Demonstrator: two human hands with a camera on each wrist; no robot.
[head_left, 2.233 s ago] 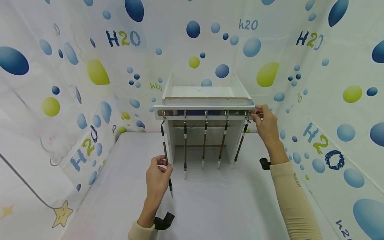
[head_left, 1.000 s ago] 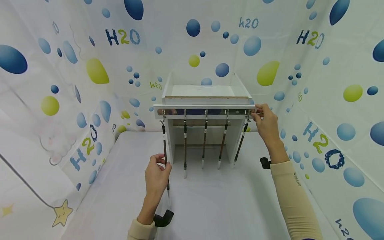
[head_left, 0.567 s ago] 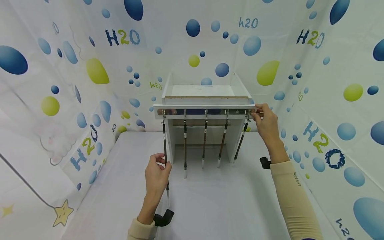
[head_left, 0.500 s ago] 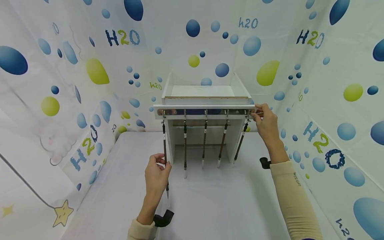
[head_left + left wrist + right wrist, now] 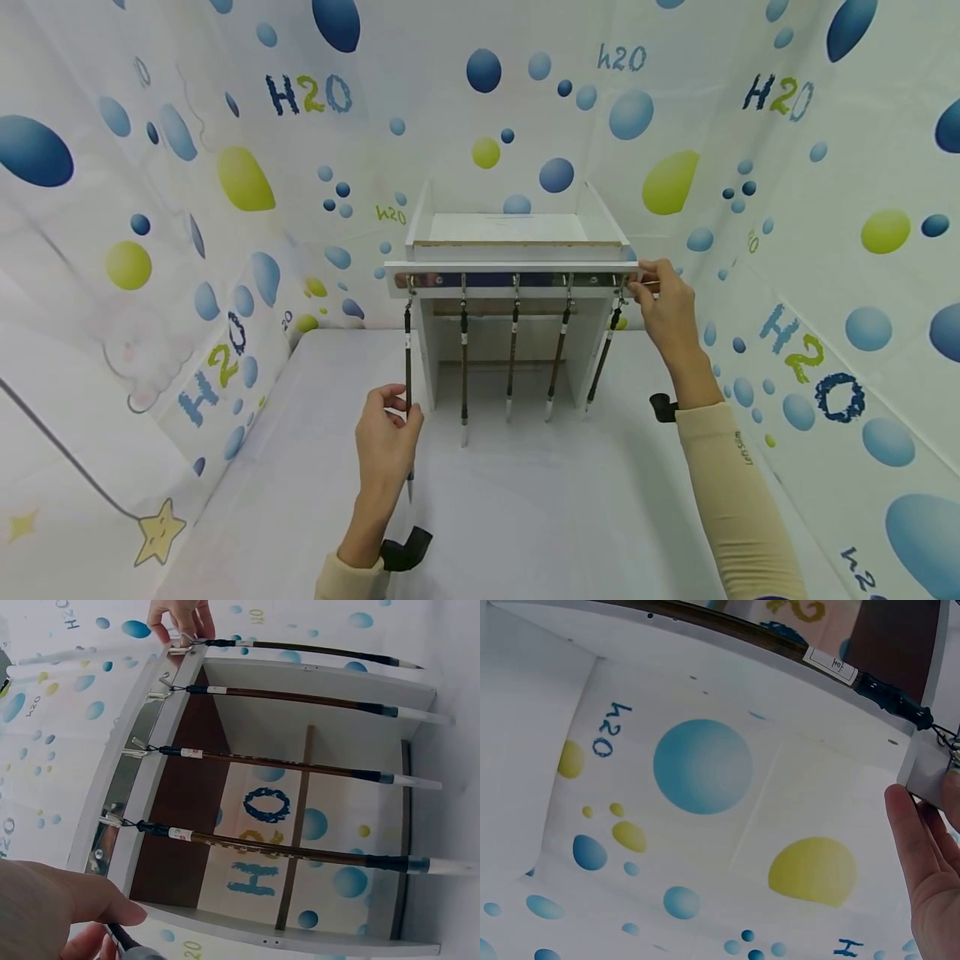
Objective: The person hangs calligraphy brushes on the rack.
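Note:
My left hand [image 5: 386, 442] pinches the leftmost calligraphy brush [image 5: 408, 358] partway down its dark handle, tip pointing down. The top of that brush reaches the left-end hook of a metal hook rail [image 5: 489, 281]. In the left wrist view only a short piece of this brush [image 5: 129, 941] shows below the thumb. My right hand [image 5: 667, 312] holds the right end of the rail's white board between thumb and fingers, beside the last hook. Several other brushes hang by cord loops from the hooks, among them a brown-handled brush [image 5: 464, 358] and the rightmost brush [image 5: 602, 354].
The rail is on the front of a white wooden shelf unit [image 5: 423, 358] with an open top tray [image 5: 502, 229]. It stands on a white surface [image 5: 525, 517]. A white sheet [image 5: 435, 75] printed with blue and green bubbles surrounds it.
The left brush swings from a slant to nearly upright, its top lifting slightly beneath the hook. My left hand shifts a little left with it. My right hand stays at the rail's end.

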